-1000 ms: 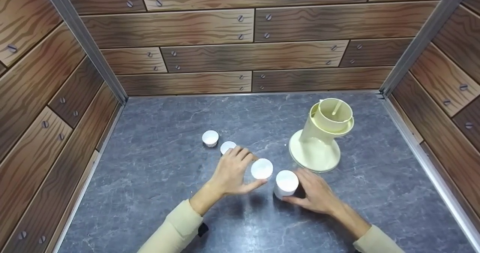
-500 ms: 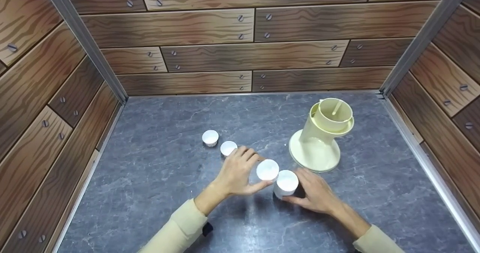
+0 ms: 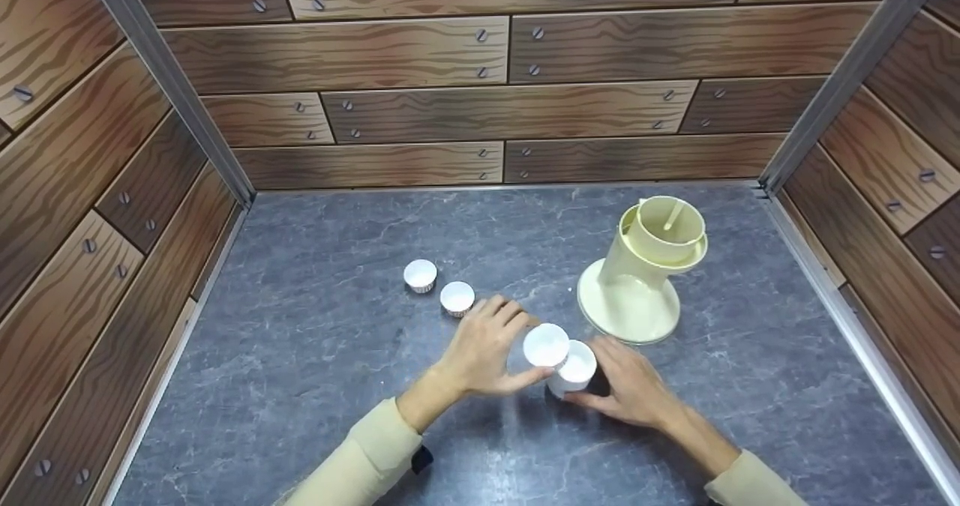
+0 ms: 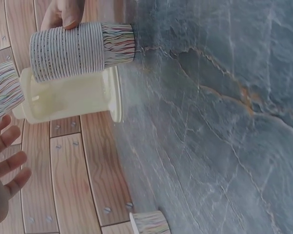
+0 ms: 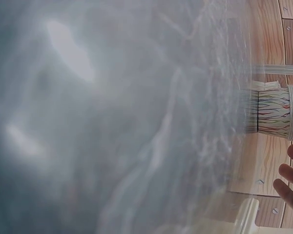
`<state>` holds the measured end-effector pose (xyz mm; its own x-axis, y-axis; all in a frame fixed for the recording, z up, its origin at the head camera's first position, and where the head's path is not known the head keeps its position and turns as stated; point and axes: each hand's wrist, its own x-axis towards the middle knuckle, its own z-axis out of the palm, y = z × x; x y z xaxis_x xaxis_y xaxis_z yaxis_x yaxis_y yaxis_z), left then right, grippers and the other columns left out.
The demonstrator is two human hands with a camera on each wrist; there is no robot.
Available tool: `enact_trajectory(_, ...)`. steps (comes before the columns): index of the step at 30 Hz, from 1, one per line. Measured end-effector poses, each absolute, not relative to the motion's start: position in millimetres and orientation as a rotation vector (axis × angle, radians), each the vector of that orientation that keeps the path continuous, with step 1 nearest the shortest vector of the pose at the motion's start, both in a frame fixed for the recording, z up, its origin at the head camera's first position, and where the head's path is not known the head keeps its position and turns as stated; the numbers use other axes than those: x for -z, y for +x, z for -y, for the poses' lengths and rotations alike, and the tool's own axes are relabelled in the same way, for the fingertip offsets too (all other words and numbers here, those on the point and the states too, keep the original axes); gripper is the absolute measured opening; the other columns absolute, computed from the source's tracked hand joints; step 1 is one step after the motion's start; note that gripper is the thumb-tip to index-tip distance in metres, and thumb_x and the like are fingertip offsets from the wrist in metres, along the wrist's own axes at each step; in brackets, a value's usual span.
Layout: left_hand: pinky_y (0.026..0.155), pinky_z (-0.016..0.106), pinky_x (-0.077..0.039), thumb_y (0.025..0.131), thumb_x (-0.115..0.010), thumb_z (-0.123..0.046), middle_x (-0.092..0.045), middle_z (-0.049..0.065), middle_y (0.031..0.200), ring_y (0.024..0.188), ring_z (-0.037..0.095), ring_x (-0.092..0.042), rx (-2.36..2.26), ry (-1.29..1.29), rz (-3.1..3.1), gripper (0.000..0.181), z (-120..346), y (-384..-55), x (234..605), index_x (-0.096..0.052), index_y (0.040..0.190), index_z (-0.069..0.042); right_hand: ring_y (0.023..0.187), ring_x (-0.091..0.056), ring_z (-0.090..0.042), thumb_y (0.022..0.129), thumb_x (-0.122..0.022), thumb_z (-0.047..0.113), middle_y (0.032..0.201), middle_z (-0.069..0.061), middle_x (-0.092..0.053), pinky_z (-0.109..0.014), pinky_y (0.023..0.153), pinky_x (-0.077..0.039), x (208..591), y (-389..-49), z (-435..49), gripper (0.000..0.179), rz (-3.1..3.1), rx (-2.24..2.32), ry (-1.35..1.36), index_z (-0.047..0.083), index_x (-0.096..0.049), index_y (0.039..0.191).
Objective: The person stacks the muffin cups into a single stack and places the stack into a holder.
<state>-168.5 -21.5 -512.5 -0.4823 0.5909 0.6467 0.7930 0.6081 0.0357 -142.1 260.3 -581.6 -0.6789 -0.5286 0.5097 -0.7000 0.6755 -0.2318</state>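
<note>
My left hand [image 3: 484,348] pinches a small paper cup [image 3: 546,346] between thumb and fingers. In the left wrist view this cup [image 4: 5,90] has wavy coloured lines and sits higher than the stack. The tall stack of nested paper cups [image 3: 576,365] stands on the table, and my right hand [image 3: 626,382] grips its side. White rims and a colour-lined lowest cup show on the stack [image 4: 80,51]. Just left of my left hand are two single paper cups, one nearer [image 3: 457,298] and one farther [image 3: 420,275]. Whether the held cup touches the stack I cannot tell.
A pale yellow plastic stand [image 3: 637,303] with a round base and a leaning, open-topped tube is behind the right hand. The grey marbled table [image 3: 315,341] is bounded by wood-patterned walls [image 3: 412,116] at the back and both sides.
My left hand has moved right and slightly nearer with its cup, which now overlaps the stack in the head view. The nearer single cup is more uncovered. My right hand stays still.
</note>
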Motion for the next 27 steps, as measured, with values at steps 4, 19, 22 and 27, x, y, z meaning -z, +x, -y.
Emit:
enact_trajectory(4, 0.080, 0.027, -0.050, 0.081, -0.075, -0.071, -0.069, -0.005, 0.101, 0.095, 0.014, -0.061, 0.440, -1.096, 2.237, 0.058, 17.3, -167.4, 512.5, -0.070, 0.110, -0.021, 0.088, -0.059, -0.009, 0.079, -0.086, 0.060, 0.100, 0.003, -0.064, -0.030, 0.073, -0.053, 581.8, -142.9, -260.4, 0.066, 2.479, -0.578, 0.966, 0.012, -0.065, 0.118)
enact_trajectory(19, 0.080, 0.025, -0.051, 0.080, -0.075, -0.071, -0.068, -0.006, 0.099, 0.094, 0.012, -0.061, 0.487, -1.131, 2.212, 0.056, 1.0, -165.5, 518.3, -0.071, 0.109, -0.022, 0.090, -0.059, -0.008, 0.079, -0.086, 0.060, 0.101, 0.004, -0.065, -0.031, 0.074, -0.054, 580.6, -140.7, -259.9, 0.066, 2.494, -0.590, 0.949, 0.013, -0.065, 0.120)
enact_trajectory(22, 0.082, 0.026, -0.052, 0.080, -0.075, -0.070, -0.069, -0.006, 0.101, 0.096, 0.012, -0.061, 0.489, -1.142, 2.212, 0.056, -1.6, -165.2, 520.4, -0.071, 0.109, -0.022, 0.090, -0.060, -0.008, 0.080, -0.085, 0.061, 0.101, 0.003, -0.065, -0.032, 0.074, -0.055, 580.8, -141.1, -259.8, 0.066, 2.487, -0.585, 0.955, 0.012, -0.065, 0.120)
enact_trajectory(27, 0.085, 0.027, -0.052, 0.081, -0.075, -0.071, -0.070, -0.006, 0.103, 0.098, 0.012, -0.061, 0.488, -1.145, 2.221, 0.057, -4.3, -165.3, 521.5, -0.070, 0.109, -0.022, 0.090, -0.060, -0.009, 0.081, -0.084, 0.061, 0.102, 0.002, -0.065, -0.033, 0.075, -0.056, 580.9, -141.4, -260.0, 0.068, 2.478, -0.573, 0.956, 0.010, -0.064, 0.121)
